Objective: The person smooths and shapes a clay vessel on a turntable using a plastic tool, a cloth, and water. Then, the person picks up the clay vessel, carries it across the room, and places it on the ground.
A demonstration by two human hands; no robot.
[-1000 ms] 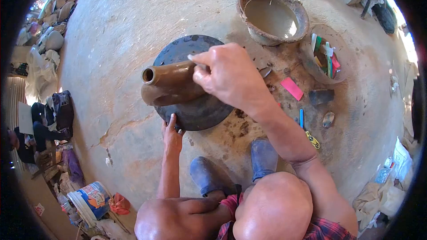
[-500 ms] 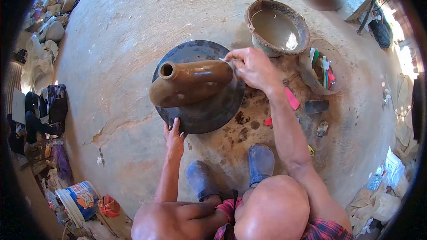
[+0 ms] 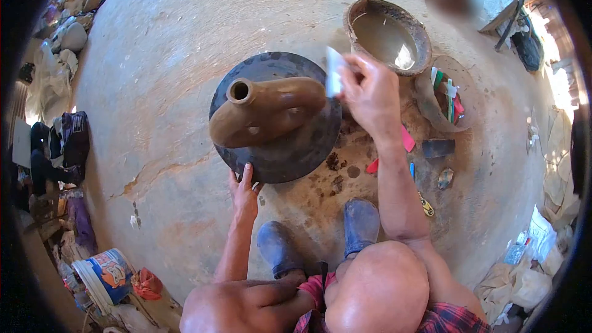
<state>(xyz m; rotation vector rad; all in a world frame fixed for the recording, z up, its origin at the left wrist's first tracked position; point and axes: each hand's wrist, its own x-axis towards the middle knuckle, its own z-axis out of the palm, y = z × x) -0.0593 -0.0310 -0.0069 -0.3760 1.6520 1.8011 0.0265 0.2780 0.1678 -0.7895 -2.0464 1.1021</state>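
Observation:
A wet brown clay vessel (image 3: 271, 117) with a round open neck lies lengthwise on a dark round turntable (image 3: 290, 159). My left hand (image 3: 244, 194) grips the turntable's near rim, its thumb on top and the other fingers partly hidden below. Just off the vessel's right end, my right hand (image 3: 375, 98) pinches a flat white scraper (image 3: 333, 73), blurred by motion. The scraper is apart from the clay and stands over the turntable's right edge.
Behind my right hand is a clay basin (image 3: 422, 43) of murky water. A bowl of coloured tools (image 3: 425, 102), a dark block (image 3: 438, 148) and small coloured pieces lie to the right. My shoes (image 3: 279, 246) are in front; a bucket (image 3: 108, 277) stands at lower left.
My right hand has lifted the white scraper off the vessel's right end and moved it slightly right. My left hand stays at the turntable's rim.

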